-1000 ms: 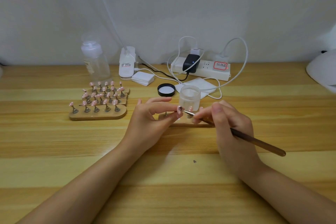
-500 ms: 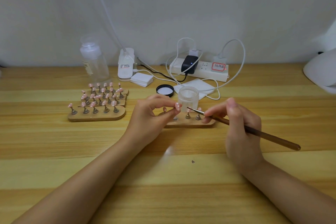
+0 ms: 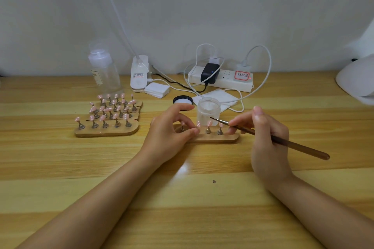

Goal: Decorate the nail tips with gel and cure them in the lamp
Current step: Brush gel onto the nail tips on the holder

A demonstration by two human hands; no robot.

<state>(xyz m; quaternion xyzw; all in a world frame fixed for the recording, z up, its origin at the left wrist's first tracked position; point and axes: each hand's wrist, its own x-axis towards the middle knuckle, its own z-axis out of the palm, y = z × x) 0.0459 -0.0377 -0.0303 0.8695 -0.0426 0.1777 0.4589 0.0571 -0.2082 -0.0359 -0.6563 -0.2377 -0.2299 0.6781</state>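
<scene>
A small wooden holder (image 3: 222, 138) in the middle of the table carries pink nail tips on metal stands. My left hand (image 3: 170, 133) pinches one nail tip stand (image 3: 198, 125) at the holder between thumb and forefinger. My right hand (image 3: 267, 137) holds a thin brown brush (image 3: 283, 141), its fine tip pointing left above the holder, just in front of an open frosted gel jar (image 3: 208, 110). The white curing lamp (image 3: 358, 79) sits at the far right edge, partly out of view.
Several wooden holders (image 3: 107, 127) full of pink nail tips stand at the left. Behind them are a clear pump bottle (image 3: 103, 70), a white device (image 3: 138, 75), white pads (image 3: 156, 90), the jar's black lid (image 3: 182, 101), a paper wipe (image 3: 217, 97) and a power strip (image 3: 220, 79) with cables.
My right hand drew the brush back to the right, off the nail tip. My left hand lowered the tip's stand down to the holder.
</scene>
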